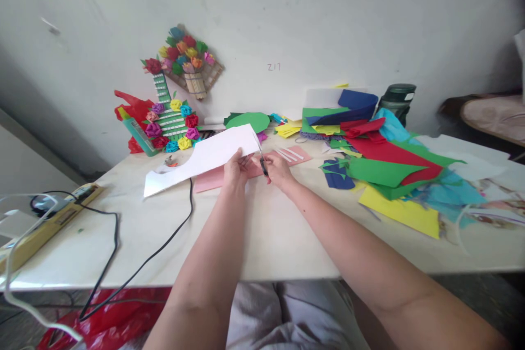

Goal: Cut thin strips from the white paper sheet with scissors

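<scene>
My left hand (235,168) grips the lower edge of a large white sheet of paper (205,154), which is raised and slants up to the right. The sheet's left end has a curved cut-out. My right hand (278,168) is closed round a pair of scissors (263,166) with dark handles. Their blades point up at the sheet's right edge, close to my left fingertips. Underneath, a pink sheet (213,179) lies on the table, partly hidden by my hands. Thin white paper strips (287,154) rest on its right part.
Paper-flower crafts (172,120) and a green glue bottle (138,134) stand at the back left. Coloured paper sheets (381,172) pile up on the right, with a dark bottle (396,99) behind. A power strip (53,221) and black cable (156,251) lie on the left.
</scene>
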A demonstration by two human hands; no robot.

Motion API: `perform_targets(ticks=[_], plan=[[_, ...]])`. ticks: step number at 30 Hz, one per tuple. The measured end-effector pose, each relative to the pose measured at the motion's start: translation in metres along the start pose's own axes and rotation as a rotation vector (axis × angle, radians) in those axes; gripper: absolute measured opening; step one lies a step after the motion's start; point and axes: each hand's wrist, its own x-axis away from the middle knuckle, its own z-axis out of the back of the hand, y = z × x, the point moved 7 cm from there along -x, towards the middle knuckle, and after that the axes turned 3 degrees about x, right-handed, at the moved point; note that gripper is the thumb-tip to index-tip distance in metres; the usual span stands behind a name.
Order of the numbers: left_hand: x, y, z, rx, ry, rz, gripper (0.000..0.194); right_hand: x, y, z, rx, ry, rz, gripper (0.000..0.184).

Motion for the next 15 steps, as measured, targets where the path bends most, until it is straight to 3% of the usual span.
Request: perform_targets(ticks=[15], plan=[[0.0026, 0.0029, 0.0, -0.006, 0.028, 0.01, 0.015, -0.005, 0.005, 0.0029, 0.068, 0.086, 0.007, 0.045]])
